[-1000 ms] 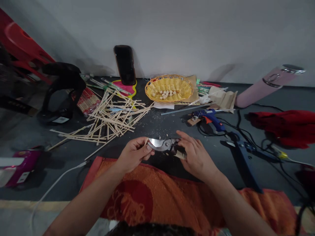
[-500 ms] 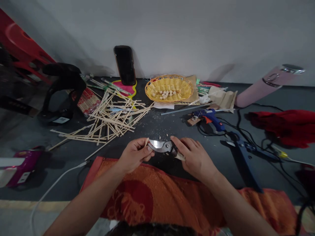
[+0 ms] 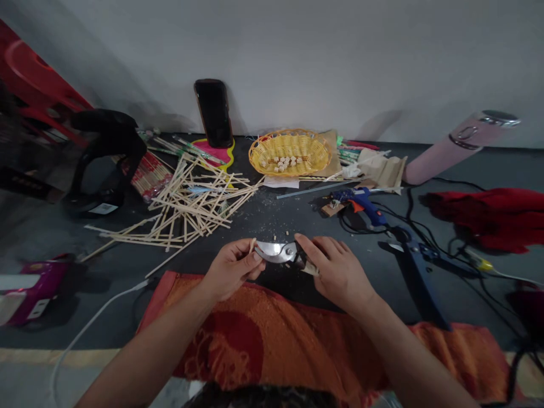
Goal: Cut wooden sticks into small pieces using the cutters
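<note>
My right hand (image 3: pixel 338 269) is wrapped round the handles of a pair of pruning shears (image 3: pixel 277 251), whose curved metal blade points left. Between the thumb and fingers of my left hand (image 3: pixel 236 265) is a short wooden stick (image 3: pixel 252 245), its pale end showing right at the blade's tip. How far the jaws are apart is hard to see. Small cut bits (image 3: pixel 287 233) lie on the dark table just beyond the blade. Further back, a yellow woven basket (image 3: pixel 263 153) holds several small pale pieces (image 3: pixel 288 163).
A loose heap of wooden sticks (image 3: pixel 191 209) spreads at left. A phone (image 3: pixel 213 113) leans on the wall. On the right are a blue glue gun (image 3: pixel 361 201), a dark blue cutting tool (image 3: pixel 419 272), cables, a pink bottle (image 3: pixel 461 144) and red cloth (image 3: pixel 484 218). An orange towel (image 3: pixel 297 345) lies in front.
The view has shifted very slightly, so everything sits a little further left. Both hands keep their hold on the stick and the shears, with hardly any movement.
</note>
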### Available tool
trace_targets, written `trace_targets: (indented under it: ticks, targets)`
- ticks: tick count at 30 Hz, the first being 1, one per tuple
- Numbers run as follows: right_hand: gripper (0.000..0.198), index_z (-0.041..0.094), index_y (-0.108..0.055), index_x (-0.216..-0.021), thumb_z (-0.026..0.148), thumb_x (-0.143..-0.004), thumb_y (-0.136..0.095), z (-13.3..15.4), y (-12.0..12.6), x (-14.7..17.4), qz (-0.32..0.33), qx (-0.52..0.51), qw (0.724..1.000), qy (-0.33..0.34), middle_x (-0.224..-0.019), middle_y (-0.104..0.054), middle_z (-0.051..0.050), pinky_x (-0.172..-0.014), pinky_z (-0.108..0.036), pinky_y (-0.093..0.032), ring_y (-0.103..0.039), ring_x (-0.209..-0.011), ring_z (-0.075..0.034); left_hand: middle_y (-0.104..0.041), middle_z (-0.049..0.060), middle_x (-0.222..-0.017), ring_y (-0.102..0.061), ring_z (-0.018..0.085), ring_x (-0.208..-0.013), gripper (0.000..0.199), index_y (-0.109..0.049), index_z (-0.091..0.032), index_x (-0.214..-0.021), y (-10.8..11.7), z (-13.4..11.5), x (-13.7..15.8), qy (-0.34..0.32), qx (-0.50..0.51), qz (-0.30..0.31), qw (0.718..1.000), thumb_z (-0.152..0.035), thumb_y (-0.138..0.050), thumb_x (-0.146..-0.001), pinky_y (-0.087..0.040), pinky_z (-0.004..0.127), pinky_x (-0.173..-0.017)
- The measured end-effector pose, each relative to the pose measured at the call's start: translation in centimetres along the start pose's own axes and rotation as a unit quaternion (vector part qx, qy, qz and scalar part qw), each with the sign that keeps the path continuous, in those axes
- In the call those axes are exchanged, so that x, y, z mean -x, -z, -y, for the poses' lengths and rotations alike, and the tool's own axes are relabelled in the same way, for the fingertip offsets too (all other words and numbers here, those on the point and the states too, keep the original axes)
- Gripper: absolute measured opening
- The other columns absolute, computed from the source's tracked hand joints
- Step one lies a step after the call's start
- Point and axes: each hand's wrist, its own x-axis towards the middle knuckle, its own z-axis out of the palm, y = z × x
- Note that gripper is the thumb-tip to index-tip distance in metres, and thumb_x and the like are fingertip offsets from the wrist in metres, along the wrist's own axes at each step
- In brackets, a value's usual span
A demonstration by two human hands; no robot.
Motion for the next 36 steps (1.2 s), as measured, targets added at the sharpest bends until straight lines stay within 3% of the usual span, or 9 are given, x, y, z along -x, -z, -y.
trace_targets:
  ticks: [6, 12, 18, 23, 29, 36]
  targets:
    - [0.073, 0.022, -0.027, -0.145, 0.007, -0.077, -0.049, 0.1, -0.4, 0.0, 0.012, 0.013, 1.0, 0.014, -0.117, -0.054, -0.012, -0.083, -0.04, -0.039, -0.049, -0.103, -0.027, -0.058, 0.001, -0.062, -0.039, 0.005, -0.048, 0.026, -0.061, -0.011, -0.077, 0.4, -0.2, 0.1, 0.029, -0.049, 0.017, 0.998, -0.034, -0.072, -0.077, -0.027, 0.019, -0.047]
    - [0.07, 0.023, -0.03, -0.144, 0.007, -0.078, -0.047, 0.2, -0.4, -0.1, 0.029, 0.014, 0.999, 0.018, -0.117, -0.054, -0.012, -0.082, -0.04, -0.039, -0.049, -0.102, -0.027, -0.058, 0.0, -0.061, -0.04, 0.005, -0.047, 0.027, -0.062, -0.011, -0.077, 0.7, 0.3, 0.1, 0.038, -0.076, 0.017, 0.996, -0.035, -0.074, -0.074, -0.028, 0.019, -0.047]
    - [0.067, 0.024, -0.035, -0.141, 0.01, -0.077, -0.049, 0.4, 0.1, -0.1, 0.028, -0.002, 1.0, 0.014, -0.11, -0.057, -0.01, -0.079, -0.037, -0.042, -0.053, -0.095, -0.024, -0.056, 0.0, -0.06, -0.04, 0.005, -0.046, 0.027, -0.061, -0.011, -0.076, 0.3, 0.1, 0.3, 0.039, -0.041, 0.015, 0.998, -0.035, -0.074, -0.075, -0.026, 0.019, -0.045]
    - [0.067, 0.024, -0.037, -0.14, 0.009, -0.076, -0.049, 0.7, -0.2, 0.3, 0.001, -0.014, 1.0, 0.026, -0.098, -0.059, -0.006, -0.072, -0.032, -0.046, -0.056, -0.078, -0.019, -0.051, -0.002, -0.056, -0.037, 0.004, -0.045, 0.026, -0.062, -0.011, -0.078, -0.1, -0.5, 0.5, 0.021, 0.006, 0.02, 1.0, -0.034, -0.075, -0.074, -0.024, 0.018, -0.045]
    - [0.069, 0.02, -0.031, -0.141, 0.007, -0.075, -0.047, -0.1, -0.7, 0.1, -0.049, -0.044, 0.996, -0.056, -0.11, -0.057, -0.011, -0.079, -0.036, -0.049, -0.057, -0.094, -0.024, -0.059, 0.002, -0.063, -0.041, 0.005, -0.048, 0.019, -0.062, -0.012, -0.08, -0.3, -0.5, 0.5, 0.03, 0.004, 0.026, 0.999, -0.029, -0.072, -0.078, -0.026, 0.019, -0.047]
    - [0.078, 0.021, -0.021, -0.146, 0.007, -0.074, -0.047, -0.9, -1.3, -0.1, -0.034, -0.067, 0.995, -0.071, -0.121, -0.053, -0.013, -0.085, -0.044, -0.048, -0.052, -0.106, -0.028, -0.061, 0.003, -0.065, -0.038, 0.004, -0.047, 0.023, -0.061, -0.011, -0.081, -0.3, -0.4, 0.1, 0.046, -0.012, 0.012, 0.999, -0.03, -0.074, -0.074, -0.024, 0.019, -0.046]
